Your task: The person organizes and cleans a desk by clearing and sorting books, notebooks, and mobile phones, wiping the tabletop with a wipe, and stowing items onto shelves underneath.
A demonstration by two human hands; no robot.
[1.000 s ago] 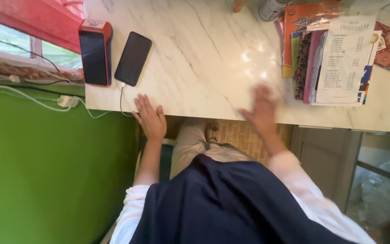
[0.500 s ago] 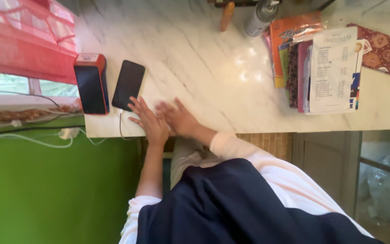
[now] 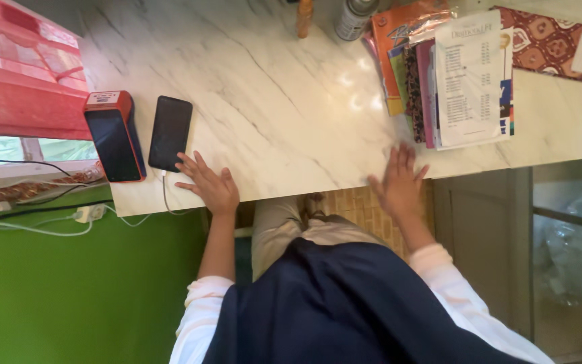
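The right hand (image 3: 399, 185) has been swept back rightward along the marble surface (image 3: 284, 101), grip released flat, while the left hand (image 3: 210, 185), open-fingered, stays by the black phone (image 3: 170, 133).

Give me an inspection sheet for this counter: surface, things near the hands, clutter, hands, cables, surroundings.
Surface: white marble counter, glossy.
Things: black phone face up; red-cased device beside it.
Clutter: stack of booklets under a printed sheet; spray can; patterned cloth.
Hands: left hand flat, open, fingertips near the phone; right hand open at the counter edge.
Cables: white cable from the phone; plug and cords below.
Surroundings: green wall, red curtain.
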